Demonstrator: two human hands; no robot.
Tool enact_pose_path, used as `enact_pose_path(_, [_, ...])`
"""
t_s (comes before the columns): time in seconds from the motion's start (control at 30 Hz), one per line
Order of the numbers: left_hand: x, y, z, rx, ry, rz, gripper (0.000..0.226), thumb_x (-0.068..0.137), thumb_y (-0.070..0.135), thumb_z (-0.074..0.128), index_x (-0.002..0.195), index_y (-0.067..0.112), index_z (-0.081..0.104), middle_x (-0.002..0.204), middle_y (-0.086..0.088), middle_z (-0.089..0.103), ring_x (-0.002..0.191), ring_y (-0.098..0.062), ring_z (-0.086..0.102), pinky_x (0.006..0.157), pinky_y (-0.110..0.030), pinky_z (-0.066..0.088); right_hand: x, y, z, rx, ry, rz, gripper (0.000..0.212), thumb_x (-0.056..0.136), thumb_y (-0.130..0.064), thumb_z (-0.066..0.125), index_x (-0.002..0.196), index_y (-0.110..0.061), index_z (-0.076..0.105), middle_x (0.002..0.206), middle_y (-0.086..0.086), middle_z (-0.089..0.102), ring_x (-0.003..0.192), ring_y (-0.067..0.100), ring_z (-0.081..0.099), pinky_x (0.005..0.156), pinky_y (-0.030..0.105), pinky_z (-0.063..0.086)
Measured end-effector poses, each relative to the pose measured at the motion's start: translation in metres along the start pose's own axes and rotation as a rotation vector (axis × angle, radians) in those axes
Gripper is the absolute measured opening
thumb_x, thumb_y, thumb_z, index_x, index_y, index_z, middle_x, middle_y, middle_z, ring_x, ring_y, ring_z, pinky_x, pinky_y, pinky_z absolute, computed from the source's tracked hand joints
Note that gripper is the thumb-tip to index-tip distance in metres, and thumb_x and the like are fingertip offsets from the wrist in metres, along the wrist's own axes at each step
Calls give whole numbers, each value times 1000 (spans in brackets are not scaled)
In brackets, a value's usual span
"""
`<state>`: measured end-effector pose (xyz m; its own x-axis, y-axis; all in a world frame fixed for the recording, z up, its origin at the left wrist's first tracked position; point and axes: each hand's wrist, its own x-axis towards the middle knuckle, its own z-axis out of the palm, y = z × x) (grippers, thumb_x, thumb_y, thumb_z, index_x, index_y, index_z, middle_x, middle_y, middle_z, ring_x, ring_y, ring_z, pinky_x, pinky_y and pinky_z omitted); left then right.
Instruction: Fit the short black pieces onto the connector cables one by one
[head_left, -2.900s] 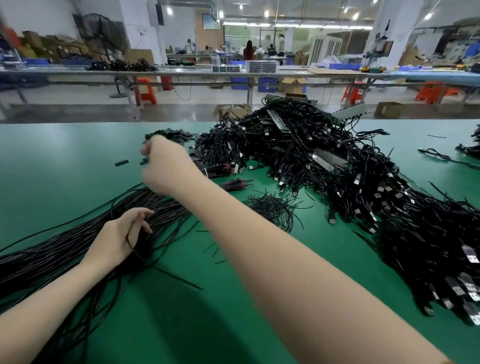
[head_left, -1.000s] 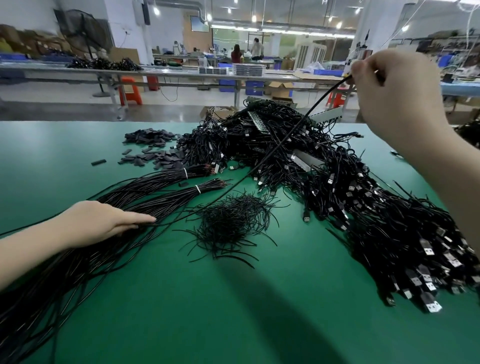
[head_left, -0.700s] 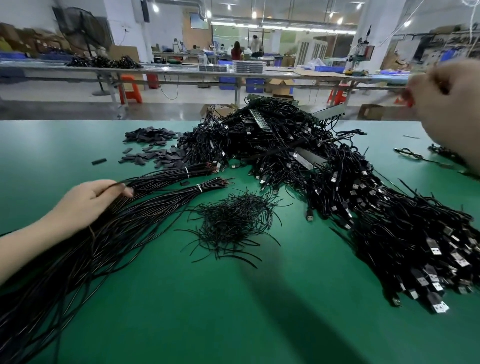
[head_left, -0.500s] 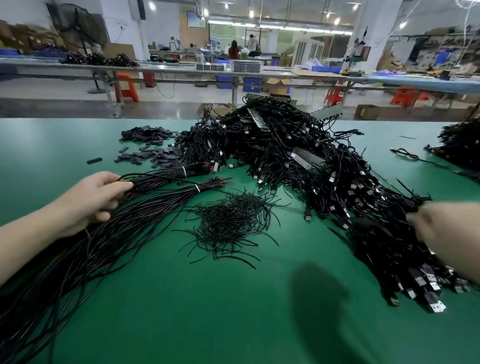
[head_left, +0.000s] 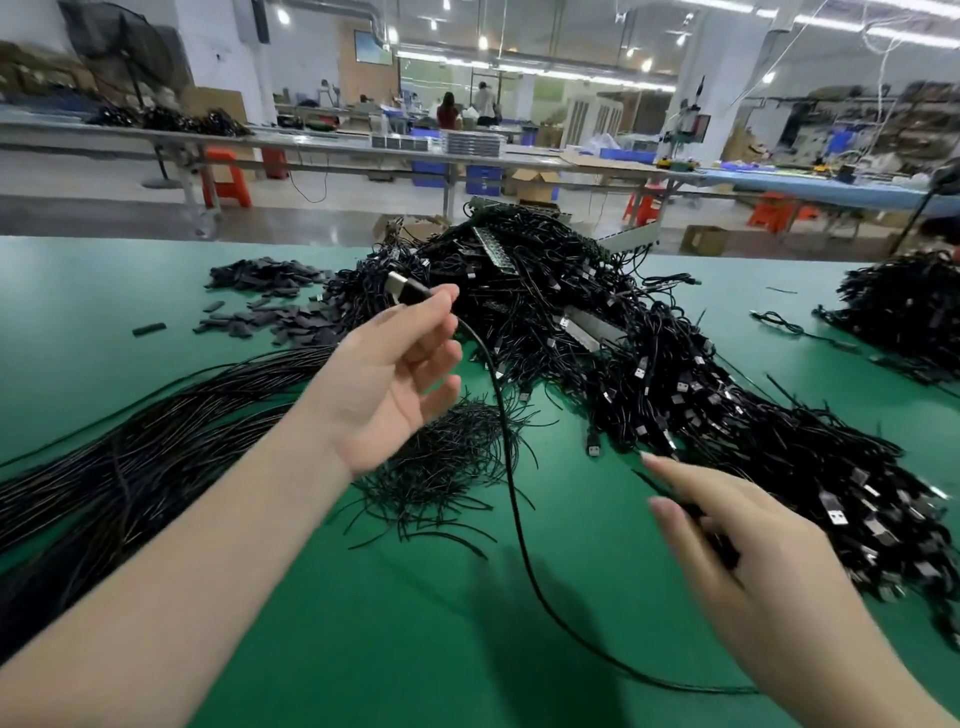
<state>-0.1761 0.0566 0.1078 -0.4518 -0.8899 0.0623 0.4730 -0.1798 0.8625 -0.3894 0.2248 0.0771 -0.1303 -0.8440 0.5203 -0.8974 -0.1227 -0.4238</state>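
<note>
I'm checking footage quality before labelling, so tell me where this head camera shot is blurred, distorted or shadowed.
Head view: the right hand is soft with motion blur, as are the plugs at the right edge of the cable pile; the left hand and the connector it pinches are fairly sharp; wide-angle bending curves the far benches; ceiling lights glare; a soft shadow falls on the green table below the hands.

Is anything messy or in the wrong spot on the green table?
One short black piece lies alone, away from the pile of black pieces. Thin black strands are scattered loose mid-table. Otherwise it is just big heaps of cables; nothing looks broken.
</note>
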Motion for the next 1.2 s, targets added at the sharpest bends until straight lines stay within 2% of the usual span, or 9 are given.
enact_pose_path(0.1, [7,-18,21,-128,-41,5,19,71,30,77,90,25,79,68,10,59,65,-6,55,64,-22,49,50,-34,26,392,-112,76,47,84,-58,46,126,-40,57,106,-27,63,96,-12,59,82,8,45])
enact_pose_path(0.2, [12,-28,23,-89,-44,64,34,65,39,79,96,27,78,76,8,56,72,-9,52,78,-31,50,85,-54,48,552,-113,73,15,93,-27,59,101,-22,70,83,-13,70,73,-4,62,68,11,45])
enact_pose_path(0.3, [15,-32,12,-15,-26,122,35,72,40,74,104,28,76,83,10,64,78,-10,60,101,-44,43,95,-58,67,658,-141,108,7,91,-20,63,86,-19,68,70,-9,66,60,1,57,62,20,45])
enact_pose_path(0.5, [15,-25,0,439,-88,94,39,86,56,55,107,30,75,107,-7,74,103,-29,67,85,-41,57,102,-55,88,847,-110,118,12,94,-13,59,88,-9,69,77,1,72,69,9,65,66,26,55])
enact_pose_path(0.6, [15,-21,-5,420,-114,55,38,95,47,45,109,27,75,109,-8,73,106,-23,68,77,-27,57,100,-53,93,892,-121,116,12,95,-13,59,90,-9,70,78,3,71,66,11,64,64,32,57])
enact_pose_path(0.67, [15,-19,-5,408,-126,32,38,99,43,43,108,26,75,108,-5,74,105,-18,69,81,-23,55,99,-49,93,894,-153,100,12,95,-13,59,89,-11,70,70,-3,68,56,9,60,53,21,49])
enact_pose_path(0.87, [13,-19,-1,411,-164,6,44,92,48,42,109,26,75,109,-2,74,101,-14,69,76,-22,55,99,-45,88,906,-177,65,13,94,-15,60,87,-14,72,64,-6,67,52,6,59,49,18,47])
enact_pose_path(0.97, [12,-17,2,294,-148,-8,46,98,41,37,103,20,77,112,-4,73,95,-11,70,58,-18,53,98,-44,92,887,-347,65,18,98,-18,54,91,-14,70,67,-3,67,54,13,62,56,28,52])
enact_pose_path(1.2, [12,-6,-4,93,-166,-51,46,94,40,38,95,20,80,99,-5,76,91,-17,73,74,-26,59,97,-18,108,806,-884,66,27,102,-29,46,92,-22,69,61,-7,53,60,16,52,66,33,45])
